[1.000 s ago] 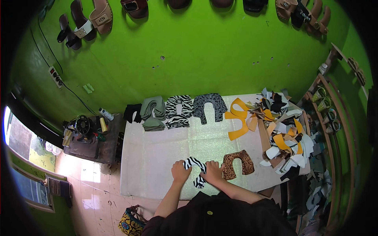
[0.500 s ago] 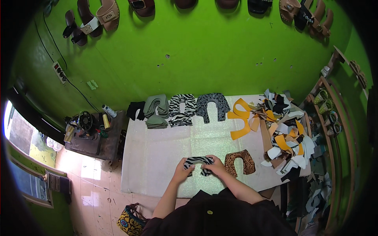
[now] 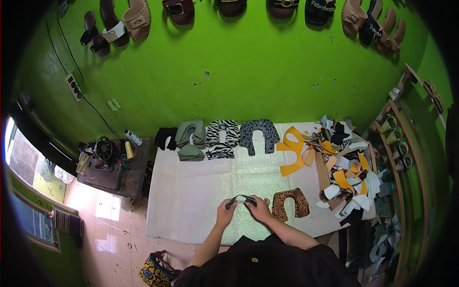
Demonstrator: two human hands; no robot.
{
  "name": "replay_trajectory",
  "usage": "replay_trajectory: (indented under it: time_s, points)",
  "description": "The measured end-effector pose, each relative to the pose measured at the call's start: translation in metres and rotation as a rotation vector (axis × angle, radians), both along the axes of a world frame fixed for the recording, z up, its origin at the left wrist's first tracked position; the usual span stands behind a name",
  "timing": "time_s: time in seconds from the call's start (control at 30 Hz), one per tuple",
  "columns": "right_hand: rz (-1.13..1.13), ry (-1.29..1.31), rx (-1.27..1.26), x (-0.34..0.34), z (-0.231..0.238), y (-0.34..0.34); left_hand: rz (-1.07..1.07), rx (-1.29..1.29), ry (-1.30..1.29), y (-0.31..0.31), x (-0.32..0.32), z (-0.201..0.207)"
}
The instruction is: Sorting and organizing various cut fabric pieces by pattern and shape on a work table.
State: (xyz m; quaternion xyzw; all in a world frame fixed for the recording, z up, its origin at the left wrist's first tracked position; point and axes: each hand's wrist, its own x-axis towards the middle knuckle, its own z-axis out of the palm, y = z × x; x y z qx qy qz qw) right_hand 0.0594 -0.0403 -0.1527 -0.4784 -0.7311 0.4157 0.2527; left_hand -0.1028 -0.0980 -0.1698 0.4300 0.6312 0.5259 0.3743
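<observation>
A curved zebra-print shoe-upper piece [image 3: 242,196] arches between my two hands above the table's near part. My left hand [image 3: 225,212] is closed on one end of it, and my right hand [image 3: 258,208] pinches the other end. Seen nearly edge-on, the piece shows as a thin dark and white band. Close to my right hand, a leopard-print U-shaped piece [image 3: 290,203] lies flat on the white table [image 3: 191,191]. Along the far edge sit stacks of cut pieces: black [image 3: 166,137], grey-green [image 3: 190,134], zebra-print [image 3: 223,132] and grey-black patterned [image 3: 259,135].
Yellow cut pieces [image 3: 289,160] lie right of the stacks. A box heaped with scraps [image 3: 323,184] takes up the table's right end. A sewing machine [image 3: 105,162] stands at the left. Sandals [image 3: 229,7] hang on the green wall, and a patterned bag [image 3: 155,271] sits below the table.
The zebra-print piece has tilted from showing its patterned face to nearly edge-on, bowed upward between my hands. Both hands still hold it. The whole view has shifted slightly.
</observation>
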Motion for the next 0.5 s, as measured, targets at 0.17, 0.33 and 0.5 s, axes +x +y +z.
replay_trajectory:
  time_s: [0.17,0.33,0.5]
  points:
    - [-0.025,-0.031,-0.048,-0.008,0.002,0.004,-0.013,0.095,-0.207,0.004,-0.011,-0.015]
    - [-0.161,-0.081,-0.061,-0.001,-0.029,0.008,0.086,0.06,-0.114,0.01,-0.017,-0.021]
    - [-0.296,0.01,0.073,-0.024,-0.007,0.043,0.096,0.08,0.223,0.046,-0.035,0.014]
